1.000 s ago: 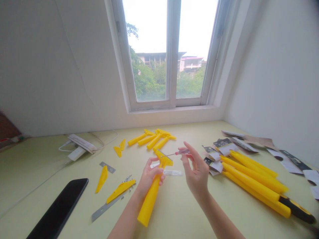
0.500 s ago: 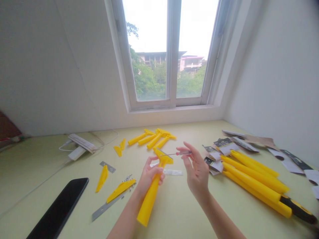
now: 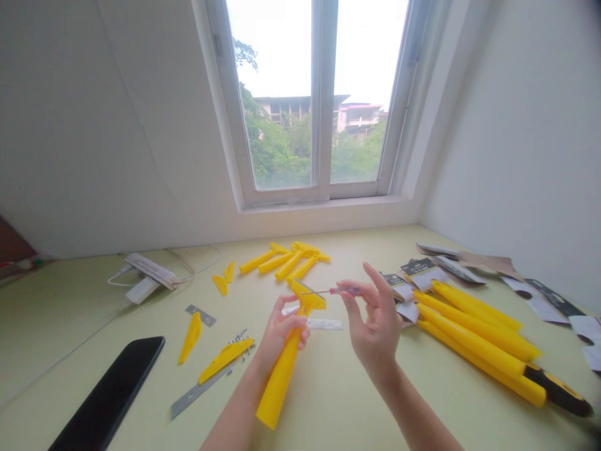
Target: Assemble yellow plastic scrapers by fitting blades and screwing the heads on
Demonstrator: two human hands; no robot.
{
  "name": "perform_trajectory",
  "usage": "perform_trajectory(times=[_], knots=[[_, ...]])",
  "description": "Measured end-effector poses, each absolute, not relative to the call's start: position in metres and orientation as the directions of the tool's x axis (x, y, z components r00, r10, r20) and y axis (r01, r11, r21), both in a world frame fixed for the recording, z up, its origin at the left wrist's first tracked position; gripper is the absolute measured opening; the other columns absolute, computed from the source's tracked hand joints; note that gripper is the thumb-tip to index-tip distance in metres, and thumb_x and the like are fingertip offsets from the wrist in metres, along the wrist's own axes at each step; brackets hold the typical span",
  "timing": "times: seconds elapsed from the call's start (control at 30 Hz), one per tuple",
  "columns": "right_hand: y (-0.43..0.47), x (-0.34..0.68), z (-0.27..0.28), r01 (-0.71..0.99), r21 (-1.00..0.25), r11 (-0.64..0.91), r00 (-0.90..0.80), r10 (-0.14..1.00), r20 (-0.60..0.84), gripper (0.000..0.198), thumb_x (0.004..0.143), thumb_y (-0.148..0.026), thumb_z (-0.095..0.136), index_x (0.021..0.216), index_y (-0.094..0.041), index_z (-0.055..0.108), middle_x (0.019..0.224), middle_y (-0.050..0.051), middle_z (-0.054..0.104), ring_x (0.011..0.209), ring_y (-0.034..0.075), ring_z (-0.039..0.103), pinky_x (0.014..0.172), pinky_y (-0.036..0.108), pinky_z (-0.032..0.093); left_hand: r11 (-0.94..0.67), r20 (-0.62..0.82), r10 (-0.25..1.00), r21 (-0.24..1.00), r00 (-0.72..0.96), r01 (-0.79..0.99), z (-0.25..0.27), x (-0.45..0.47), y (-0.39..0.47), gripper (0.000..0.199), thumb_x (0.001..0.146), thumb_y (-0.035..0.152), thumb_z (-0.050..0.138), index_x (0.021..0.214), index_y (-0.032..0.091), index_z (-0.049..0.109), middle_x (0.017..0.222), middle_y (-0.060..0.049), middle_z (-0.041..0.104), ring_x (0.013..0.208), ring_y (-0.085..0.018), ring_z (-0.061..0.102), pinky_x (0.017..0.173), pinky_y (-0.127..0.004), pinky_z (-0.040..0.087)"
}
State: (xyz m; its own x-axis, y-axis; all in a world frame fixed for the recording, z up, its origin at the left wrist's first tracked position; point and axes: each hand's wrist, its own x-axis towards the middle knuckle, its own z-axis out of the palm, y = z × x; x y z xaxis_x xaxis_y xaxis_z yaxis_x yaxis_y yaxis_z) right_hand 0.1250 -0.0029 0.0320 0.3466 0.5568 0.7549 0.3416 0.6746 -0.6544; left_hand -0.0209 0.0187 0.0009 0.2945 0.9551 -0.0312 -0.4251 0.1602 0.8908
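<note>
My left hand [image 3: 283, 331] is wrapped round a yellow scraper [image 3: 280, 376] just below its head, the handle slanting down toward me. In my right hand [image 3: 375, 322], thumb and fingers pinch the handle of a small screwdriver [image 3: 346, 290], with the index finger raised. The screwdriver's thin shaft points left and its tip meets the scraper head. Behind my left hand lies a pale flat strip [image 3: 325, 324]. Left of it are a yellow blade cover piece [image 3: 225, 361], a grey metal blade [image 3: 200, 393] and a pile of small screws [image 3: 241, 338].
Several yellow scrapers [image 3: 293, 258] lie at the back. More yellow handles [image 3: 479, 329] and cardboard packaging [image 3: 425, 270] occupy the right side. A black phone [image 3: 110, 391], a power strip [image 3: 149, 270] with cables and another yellow piece [image 3: 190, 338] lie on the left.
My right hand's fingers have shifted on the screwdriver, and the index finger now lifts away from its handle. My left hand and the scraper stay nearly in place.
</note>
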Motion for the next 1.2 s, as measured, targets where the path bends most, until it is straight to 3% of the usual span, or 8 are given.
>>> perform_trajectory(times=[0.1,0.23,0.37,0.43,0.57,0.97,1.2], knots=[[-0.003,0.124,0.032,0.240,-0.662,0.710,0.296,0.596,0.746,0.038,0.080,-0.014,0.050,0.116,-0.022,0.040,0.092,0.006,0.063,0.076,0.017,0.061,0.074,0.037,0.048,0.150,-0.013,0.954,0.886,0.299,-0.439,0.001,-0.021,0.018,0.041,0.061,0.017,0.057,0.092,0.024,0.033,0.072,0.004,0.057,0.037,-0.004,0.044,0.032,-0.015,0.030],[-0.003,0.126,0.033,0.299,-0.649,0.700,0.210,0.615,0.760,0.026,0.083,-0.013,0.044,0.107,-0.021,0.049,0.099,0.007,0.059,0.080,0.017,0.059,0.075,0.037,0.047,0.147,-0.008,0.956,0.880,0.294,-0.452,0.002,-0.020,0.017,0.040,0.061,0.016,0.057,0.092,0.024,0.033,0.074,0.004,0.057,0.037,-0.004,0.045,0.032,-0.015,0.030],[-0.003,0.129,0.036,0.453,-0.547,0.703,0.225,0.504,0.834,0.029,0.077,-0.011,0.054,0.104,-0.023,0.055,0.093,0.004,0.059,0.074,0.015,0.056,0.072,0.034,0.045,0.153,-0.018,0.958,0.876,0.287,-0.458,0.004,-0.020,0.017,0.040,0.061,0.016,0.058,0.092,0.025,0.034,0.074,0.004,0.057,0.036,-0.004,0.045,0.032,-0.015,0.030],[-0.002,0.130,0.037,0.438,-0.529,0.727,0.225,0.481,0.848,0.033,0.076,-0.009,0.055,0.105,-0.024,0.057,0.092,0.004,0.058,0.074,0.015,0.056,0.069,0.032,0.046,0.157,-0.022,0.958,0.875,0.286,-0.459,0.004,-0.020,0.017,0.040,0.060,0.017,0.058,0.091,0.025,0.034,0.074,0.004,0.057,0.036,-0.004,0.045,0.032,-0.015,0.030],[-0.002,0.132,0.037,0.329,-0.551,0.767,0.178,0.522,0.834,0.039,0.080,-0.005,0.047,0.113,-0.025,0.053,0.094,0.005,0.058,0.081,0.017,0.057,0.071,0.033,0.047,0.156,-0.018,0.957,0.873,0.289,-0.462,0.004,-0.021,0.017,0.039,0.061,0.016,0.057,0.091,0.025,0.034,0.074,0.004,0.057,0.036,-0.004,0.045,0.032,-0.015,0.030],[-0.003,0.131,0.031,0.357,-0.592,0.723,0.206,0.558,0.804,0.039,0.082,-0.012,0.047,0.118,-0.025,0.048,0.090,0.004,0.062,0.075,0.015,0.061,0.068,0.032,0.050,0.151,-0.007,0.955,0.871,0.295,-0.468,0.004,-0.021,0.016,0.040,0.062,0.015,0.057,0.091,0.025,0.033,0.077,0.002,0.057,0.037,-0.004,0.045,0.032,-0.014,0.030],[0.000,0.136,0.034,0.357,-0.627,0.692,0.185,0.606,0.774,0.019,0.084,-0.020,0.045,0.097,-0.021,0.058,0.090,0.005,0.064,0.078,0.017,0.061,0.071,0.033,0.049,0.121,0.011,0.961,0.881,0.277,-0.457,0.006,-0.023,0.016,0.039,0.063,0.017,0.057,0.092,0.025,0.033,0.073,0.003,0.058,0.038,-0.004,0.045,0.033,-0.014,0.030]])
